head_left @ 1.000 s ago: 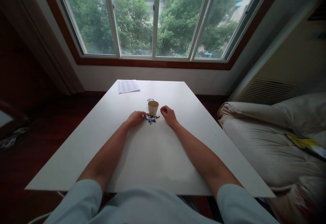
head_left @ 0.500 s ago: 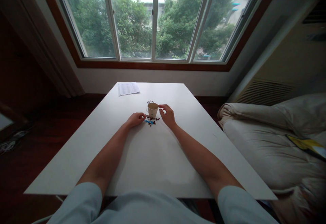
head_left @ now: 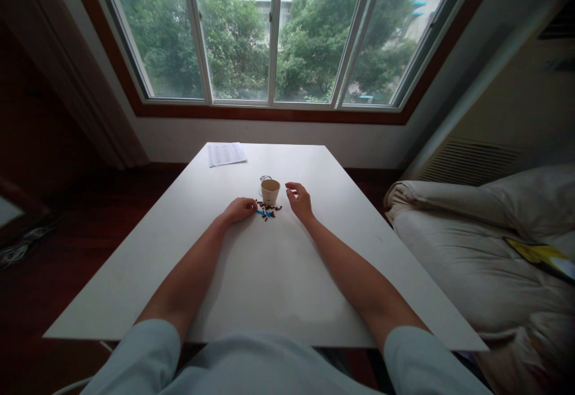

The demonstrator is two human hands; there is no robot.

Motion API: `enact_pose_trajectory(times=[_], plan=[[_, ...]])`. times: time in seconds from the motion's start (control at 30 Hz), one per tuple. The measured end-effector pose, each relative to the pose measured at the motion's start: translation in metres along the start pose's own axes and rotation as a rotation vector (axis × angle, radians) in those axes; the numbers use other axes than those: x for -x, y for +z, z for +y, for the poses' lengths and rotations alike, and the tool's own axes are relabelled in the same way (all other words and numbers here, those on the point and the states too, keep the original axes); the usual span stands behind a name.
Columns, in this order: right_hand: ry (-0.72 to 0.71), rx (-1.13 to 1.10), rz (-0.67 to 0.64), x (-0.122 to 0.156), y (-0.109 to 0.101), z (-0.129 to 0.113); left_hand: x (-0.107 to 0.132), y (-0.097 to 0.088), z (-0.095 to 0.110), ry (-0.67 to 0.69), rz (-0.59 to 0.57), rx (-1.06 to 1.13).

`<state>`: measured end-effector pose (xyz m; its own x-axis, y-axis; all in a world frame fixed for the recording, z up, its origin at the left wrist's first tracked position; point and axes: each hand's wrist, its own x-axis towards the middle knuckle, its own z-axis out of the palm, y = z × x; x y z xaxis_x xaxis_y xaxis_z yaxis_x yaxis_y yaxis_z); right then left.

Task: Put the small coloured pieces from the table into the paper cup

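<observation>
A white paper cup (head_left: pixel 270 194) with a tan inside stands upright on the white table (head_left: pixel 269 281). Small dark brown and blue pieces (head_left: pixel 268 212) lie scattered at its near side, too small to name. My left hand (head_left: pixel 240 209) rests on the table at the left of these pieces, thumb and fingertips pinched together; whatever is between them is hidden. To the right of the cup is my right hand (head_left: pixel 299 200), apart from it, its fingers curved and slightly spread, with nothing visible in them. A thin dark loop, like cord (head_left: pixel 266 178), lies just behind the cup.
Printed sheets of paper (head_left: pixel 227 154) lie at the table's far left corner. Beyond the far edge are a wall and a window (head_left: pixel 269 42). A padded beige sofa (head_left: pixel 440 245) stands along the right side.
My right hand has drawn back from the cup's rim and moved a little to the right. The left hand stays in its pinch by the small pieces.
</observation>
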<state>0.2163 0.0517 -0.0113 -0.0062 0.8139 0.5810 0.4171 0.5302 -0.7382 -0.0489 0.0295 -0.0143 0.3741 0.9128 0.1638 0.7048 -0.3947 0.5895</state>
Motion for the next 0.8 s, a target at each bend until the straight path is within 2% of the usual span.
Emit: enact_pose_trajectory(times=[0.1,0.2,0.37,0.57,0.8], plan=[[0.035,0.005,0.014,0.000,0.000,0.009,0.000,0.000,-0.001,-0.039,0.017,0.075],[0.057,0.029,0.017,-0.001,0.000,0.017,-0.002,0.000,-0.001,-0.060,0.056,0.284],[0.076,0.036,-0.002,0.001,0.001,0.024,-0.012,0.001,0.006,-0.133,0.250,0.681],[0.088,0.037,-0.039,0.003,0.005,0.023,-0.022,-0.001,0.025,-0.229,0.250,1.009],[0.093,0.030,-0.043,0.003,0.005,0.030,-0.028,0.001,0.045,-0.224,0.285,1.132]])
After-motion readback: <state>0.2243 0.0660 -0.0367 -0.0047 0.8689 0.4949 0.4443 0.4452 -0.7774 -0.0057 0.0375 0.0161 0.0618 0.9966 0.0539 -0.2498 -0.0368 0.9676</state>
